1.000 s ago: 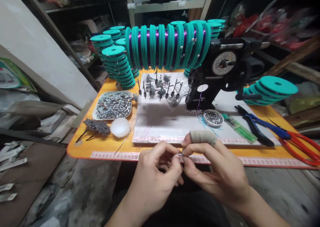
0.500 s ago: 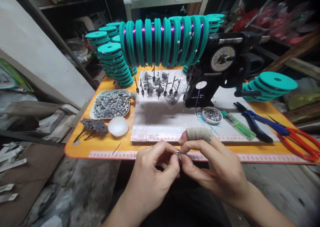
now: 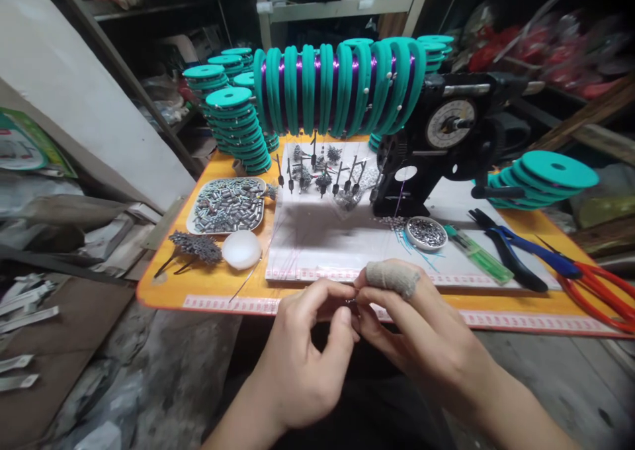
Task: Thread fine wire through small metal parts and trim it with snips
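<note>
Just past the table's front edge, my hands meet fingertip to fingertip. Between them is a small shiny metal piece (image 3: pixel 350 301), mostly covered by fingers and too small to name surely. My left hand (image 3: pixel 310 344) is closed around one side of it, thumb and index finger bent toward each other. On the other side, my right hand (image 3: pixel 417 331) pinches close to it, with a grey cloth wrap (image 3: pixel 393 278) on one finger. Beyond the hands, a round dish (image 3: pixel 425 233) holds many tiny metal pieces. Teal spools (image 3: pixel 340 89) wound with purple line hang in a row above the board.
A white tray (image 3: pixel 227 205) of grey metal weights and a white bowl (image 3: pixel 241 250) stand left. A black machine (image 3: pixel 421 139) with a dial carries the spools. Blue-handled pliers (image 3: pixel 540 248), red-handled scissors (image 3: pixel 600 291) and a green packet (image 3: pixel 479 255) lie right. More spools (image 3: pixel 235 129) are stacked behind.
The whole view has shifted slightly, so the table appears farther right. My right hand's wrapped finger has bent lower, and the fingertips now cover more of the metal piece.
</note>
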{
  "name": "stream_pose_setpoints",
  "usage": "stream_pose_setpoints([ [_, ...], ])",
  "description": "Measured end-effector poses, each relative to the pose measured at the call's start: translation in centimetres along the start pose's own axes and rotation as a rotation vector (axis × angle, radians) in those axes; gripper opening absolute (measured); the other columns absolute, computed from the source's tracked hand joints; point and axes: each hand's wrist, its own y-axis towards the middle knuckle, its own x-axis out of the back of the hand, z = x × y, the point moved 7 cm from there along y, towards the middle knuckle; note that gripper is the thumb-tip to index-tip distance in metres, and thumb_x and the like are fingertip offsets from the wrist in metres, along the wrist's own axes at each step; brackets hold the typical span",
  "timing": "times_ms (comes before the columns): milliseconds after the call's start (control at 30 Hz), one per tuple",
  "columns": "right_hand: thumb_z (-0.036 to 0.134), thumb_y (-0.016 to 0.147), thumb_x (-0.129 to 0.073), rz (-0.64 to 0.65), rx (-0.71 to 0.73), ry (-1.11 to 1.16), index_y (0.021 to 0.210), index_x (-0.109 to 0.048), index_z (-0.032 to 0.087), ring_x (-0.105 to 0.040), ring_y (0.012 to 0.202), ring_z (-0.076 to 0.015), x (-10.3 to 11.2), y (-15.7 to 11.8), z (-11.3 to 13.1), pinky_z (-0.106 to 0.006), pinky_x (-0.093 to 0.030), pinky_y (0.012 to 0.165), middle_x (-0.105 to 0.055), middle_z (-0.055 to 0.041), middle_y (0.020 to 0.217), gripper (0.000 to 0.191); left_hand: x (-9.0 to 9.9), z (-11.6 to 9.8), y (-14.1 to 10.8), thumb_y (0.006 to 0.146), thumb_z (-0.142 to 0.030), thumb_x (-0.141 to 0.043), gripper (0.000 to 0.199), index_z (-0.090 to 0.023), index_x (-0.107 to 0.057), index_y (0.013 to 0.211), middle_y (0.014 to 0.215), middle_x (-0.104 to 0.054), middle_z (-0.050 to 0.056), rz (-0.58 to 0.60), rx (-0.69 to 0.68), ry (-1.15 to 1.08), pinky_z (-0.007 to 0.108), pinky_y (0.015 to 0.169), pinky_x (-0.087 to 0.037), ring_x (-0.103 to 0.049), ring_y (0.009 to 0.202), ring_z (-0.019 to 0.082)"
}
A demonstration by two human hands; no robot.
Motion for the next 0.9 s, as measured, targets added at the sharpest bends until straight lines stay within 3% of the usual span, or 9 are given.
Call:
stream_pose_setpoints([
  [167, 0.012, 0.090, -0.057, -0.048, -0.010, -0.045, 0.102, -0.061, 0.011, -0.066, 0.091, -0.0243, 0.3, 0.4, 0.2, -0.042, -0.060, 0.082, -0.065, -0.0129, 0.092, 0.013, 0.1, -1.0, 0.0, 0.093, -0.018, -0.054, 0.009, -0.018, -0.062, 0.095, 0.090, -0.073, 0.005, -0.094, -0.124, 0.200, 0.024, 0.070, -0.055, -0.070, 0.074, 0.015],
  [433, 0.012, 0.089, -0.059, -0.085, -0.093, -0.014, 0.104, -0.059, 0.013, -0.066, 0.092, -0.0237, 0.1, -0.1, -0.1, -0.037, -0.059, 0.078, -0.066, -0.0127, 0.097, 0.015, -0.2, -3.0, -0.6, 0.089, -0.007, -0.054, 0.016, -0.015, -0.068, 0.095, 0.078, -0.074, 0.006, -0.216, -0.451, 0.598, 0.023, 0.066, -0.052, -0.070, 0.069, 0.016],
  [533, 0.009, 0.087, -0.061, -0.082, -0.150, 0.021, 0.102, -0.059, 0.014, -0.066, 0.092, -0.0212, -0.1, -0.5, -0.6, -0.032, -0.057, 0.077, -0.065, -0.0112, 0.098, 0.016, 1.3, -3.0, -0.4, 0.086, -0.007, -0.059, 0.016, -0.019, -0.069, 0.091, 0.075, -0.071, 0.003, -0.333, -0.453, 0.508, 0.022, 0.061, -0.050, -0.066, 0.065, 0.014],
  [633, 0.005, 0.085, -0.061, -0.092, -0.182, 0.029, 0.096, -0.060, 0.016, -0.065, 0.091, -0.0184, 0.1, -0.6, -0.7, -0.029, -0.056, 0.077, -0.065, -0.0091, 0.097, 0.016, 3.1, -2.1, 0.2, 0.086, -0.013, -0.061, 0.012, -0.020, -0.070, 0.086, 0.077, -0.067, 0.003, -0.415, -0.287, 0.239, 0.020, 0.050, -0.044, -0.063, 0.066, 0.014],
  [700, 0.003, 0.083, -0.062, -0.122, -0.184, 0.011, 0.095, -0.060, 0.016, -0.065, 0.090, -0.0178, 0.3, -0.5, -0.6, -0.029, -0.056, 0.079, -0.065, -0.0086, 0.096, 0.017, 3.6, -1.7, -0.1, 0.088, -0.015, -0.059, 0.015, -0.022, -0.072, 0.085, 0.078, -0.066, 0.002, -0.447, -0.205, 0.099, 0.020, 0.051, -0.044, -0.063, 0.069, 0.014],
  [767, 0.002, 0.082, -0.063, -0.155, -0.174, -0.012, 0.095, -0.061, 0.014, -0.065, 0.089, -0.0176, 0.6, -0.5, -0.5, -0.028, -0.055, 0.080, -0.065, -0.0091, 0.095, 0.018, 4.3, -2.1, -1.6, 0.086, -0.010, -0.062, 0.020, -0.026, -0.074, 0.090, 0.080, -0.066, 0.001, -0.566, -0.260, 0.090, 0.022, 0.060, -0.048, -0.063, 0.072, 0.014],
  [833, 0.001, 0.081, -0.064, -0.166, -0.160, -0.021, 0.094, -0.062, 0.013, -0.065, 0.089, -0.0175, 0.7, -0.5, -0.4, -0.028, -0.054, 0.081, -0.065, -0.0097, 0.094, 0.018, 4.4, -3.1, -3.7, 0.078, -0.002, -0.067, 0.038, -0.033, -0.073, 0.100, 0.080, -0.066, -0.002, -0.677, -0.416, 0.197, 0.023, 0.067, -0.050, -0.063, 0.071, 0.014],
  [900, 0.001, 0.080, -0.065, -0.164, -0.146, -0.020, 0.094, -0.062, 0.012, -0.064, 0.090, -0.0177, 0.6, -0.5, -0.4, -0.028, -0.054, 0.083, -0.065, -0.0102, 0.095, 0.018, 3.0, -3.9, -4.8, 0.076, -0.002, -0.070, 0.054, -0.036, -0.067, 0.118, 0.074, -0.066, -0.003, -0.539, -0.578, 0.359, 0.024, 0.062, -0.051, -0.061, 0.061, 0.012],
])
